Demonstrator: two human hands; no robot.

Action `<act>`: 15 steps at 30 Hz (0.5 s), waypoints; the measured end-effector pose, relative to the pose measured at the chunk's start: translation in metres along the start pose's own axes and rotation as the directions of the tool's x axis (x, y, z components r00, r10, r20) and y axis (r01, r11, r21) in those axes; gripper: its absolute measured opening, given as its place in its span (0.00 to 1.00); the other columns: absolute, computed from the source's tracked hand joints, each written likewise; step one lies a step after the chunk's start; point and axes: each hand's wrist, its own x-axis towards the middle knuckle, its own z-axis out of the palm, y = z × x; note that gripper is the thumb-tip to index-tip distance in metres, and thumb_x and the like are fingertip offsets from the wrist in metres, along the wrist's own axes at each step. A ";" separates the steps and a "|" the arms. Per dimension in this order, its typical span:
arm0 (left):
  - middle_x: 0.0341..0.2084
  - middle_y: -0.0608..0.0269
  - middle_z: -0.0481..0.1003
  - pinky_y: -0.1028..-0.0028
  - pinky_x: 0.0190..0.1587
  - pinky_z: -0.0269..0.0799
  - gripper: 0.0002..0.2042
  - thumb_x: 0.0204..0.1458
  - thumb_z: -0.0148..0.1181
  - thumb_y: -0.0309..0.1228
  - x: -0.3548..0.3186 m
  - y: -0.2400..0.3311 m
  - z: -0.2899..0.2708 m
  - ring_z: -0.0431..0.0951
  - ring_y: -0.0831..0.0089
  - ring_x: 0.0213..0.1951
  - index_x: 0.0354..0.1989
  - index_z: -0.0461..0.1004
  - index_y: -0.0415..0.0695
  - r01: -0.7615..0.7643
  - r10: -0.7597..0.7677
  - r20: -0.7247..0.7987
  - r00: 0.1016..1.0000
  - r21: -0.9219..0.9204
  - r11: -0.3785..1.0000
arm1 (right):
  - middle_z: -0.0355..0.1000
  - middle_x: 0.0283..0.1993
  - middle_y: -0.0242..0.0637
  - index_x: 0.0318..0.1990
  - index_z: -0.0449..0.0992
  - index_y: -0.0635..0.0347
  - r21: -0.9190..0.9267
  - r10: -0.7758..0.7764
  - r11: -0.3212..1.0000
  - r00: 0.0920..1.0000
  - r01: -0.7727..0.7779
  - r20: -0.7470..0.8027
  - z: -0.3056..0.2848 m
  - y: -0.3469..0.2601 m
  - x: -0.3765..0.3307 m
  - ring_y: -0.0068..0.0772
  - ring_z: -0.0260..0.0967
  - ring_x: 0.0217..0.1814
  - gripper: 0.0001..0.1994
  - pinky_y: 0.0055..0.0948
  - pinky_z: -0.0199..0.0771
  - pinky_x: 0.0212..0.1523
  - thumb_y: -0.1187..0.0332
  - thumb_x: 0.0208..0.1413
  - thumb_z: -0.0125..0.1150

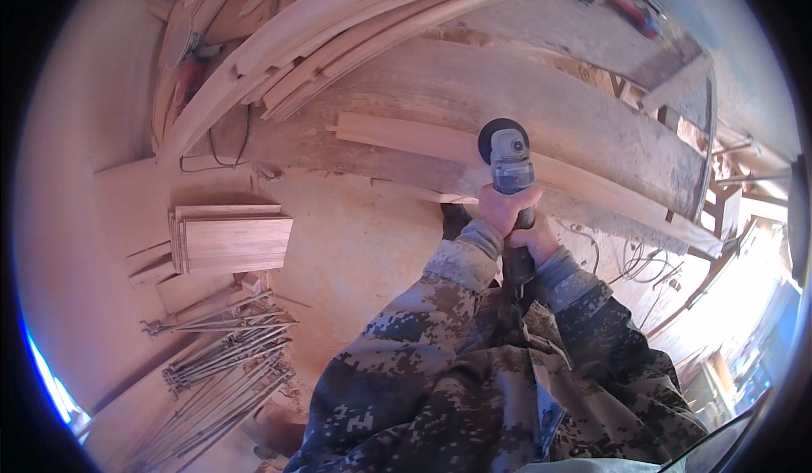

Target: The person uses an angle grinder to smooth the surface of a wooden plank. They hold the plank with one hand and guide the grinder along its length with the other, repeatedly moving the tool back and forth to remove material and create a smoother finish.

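Note:
Both my hands are closed around an angle grinder (512, 169) with a grey head and a round dark disc (501, 137). My left hand (501, 208) grips the body just behind the head. Lower down, my right hand (536, 240) wraps the dark rear handle. The disc end lies over a long, pale wooden board (423, 141) on the workbench (372, 92); whether it touches the wood I cannot tell. Camouflage sleeves cover both my forearms.
Long curved wooden strips (338, 25) lie along the bench's far left. Flat boards (237, 240) are stacked on the floor to the left, with many metal bar clamps (233, 355) nearer. A red tool (630, 8) sits at the far right. Cable (647, 262) coils below the bench.

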 end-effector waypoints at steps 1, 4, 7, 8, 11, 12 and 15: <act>0.27 0.64 0.81 0.69 0.35 0.77 0.09 0.49 0.74 0.31 -0.001 0.011 -0.017 0.80 0.73 0.28 0.31 0.82 0.40 -0.010 0.010 -0.021 1.000 -0.006 1.000 | 0.79 0.37 0.37 0.42 0.79 0.69 -0.032 0.001 0.999 1.000 0.000 0.014 0.019 -0.004 0.009 0.32 0.80 0.38 0.21 0.33 0.82 0.41 0.77 0.35 0.73; 0.27 0.63 0.81 0.69 0.35 0.77 0.08 0.49 0.73 0.30 0.001 0.038 -0.066 0.80 0.73 0.28 0.32 0.82 0.39 -0.028 0.025 -0.084 0.996 -0.043 0.999 | 0.79 0.38 0.35 0.47 0.77 0.66 -0.100 0.009 0.995 0.999 -0.004 0.050 0.069 -0.015 0.036 0.30 0.79 0.40 0.26 0.32 0.81 0.43 0.77 0.35 0.75; 0.27 0.62 0.81 0.69 0.35 0.77 0.08 0.50 0.73 0.30 0.006 0.056 -0.109 0.81 0.72 0.28 0.33 0.82 0.39 -0.066 0.052 -0.114 0.992 -0.124 0.990 | 0.78 0.39 0.35 0.57 0.70 0.63 -0.129 0.009 0.992 0.997 0.002 0.082 0.114 -0.027 0.058 0.30 0.78 0.38 0.35 0.32 0.81 0.42 0.75 0.35 0.75; 0.27 0.62 0.81 0.69 0.35 0.78 0.08 0.51 0.72 0.30 0.009 0.063 -0.124 0.81 0.72 0.28 0.33 0.82 0.39 -0.077 0.061 -0.113 0.992 -0.139 0.987 | 0.78 0.39 0.36 0.58 0.70 0.63 -0.146 0.033 0.989 0.994 -0.017 0.109 0.126 -0.033 0.066 0.30 0.78 0.38 0.35 0.32 0.81 0.41 0.76 0.36 0.75; 0.28 0.62 0.81 0.69 0.34 0.78 0.09 0.51 0.73 0.31 0.013 0.088 -0.167 0.82 0.71 0.28 0.35 0.82 0.38 -0.118 0.090 -0.150 0.985 -0.189 0.975 | 0.78 0.39 0.37 0.61 0.67 0.63 -0.188 0.072 0.981 0.983 -0.039 0.172 0.172 -0.055 0.088 0.31 0.78 0.35 0.37 0.33 0.82 0.37 0.76 0.37 0.74; 0.28 0.61 0.81 0.69 0.34 0.78 0.10 0.51 0.73 0.31 0.013 0.096 -0.179 0.82 0.70 0.28 0.35 0.82 0.38 -0.137 0.106 -0.156 0.982 -0.206 0.969 | 0.77 0.39 0.37 0.62 0.67 0.63 -0.194 0.061 0.981 0.981 -0.025 0.182 0.187 -0.060 0.095 0.31 0.78 0.35 0.38 0.33 0.82 0.36 0.77 0.37 0.73; 0.26 0.63 0.80 0.66 0.33 0.77 0.06 0.51 0.72 0.29 0.007 0.118 -0.204 0.80 0.71 0.27 0.31 0.81 0.41 -0.139 0.069 -0.209 0.975 -0.338 0.931 | 0.77 0.39 0.38 0.64 0.65 0.63 -0.224 0.106 0.973 0.966 -0.053 0.235 0.218 -0.073 0.105 0.31 0.78 0.35 0.39 0.33 0.83 0.36 0.77 0.37 0.72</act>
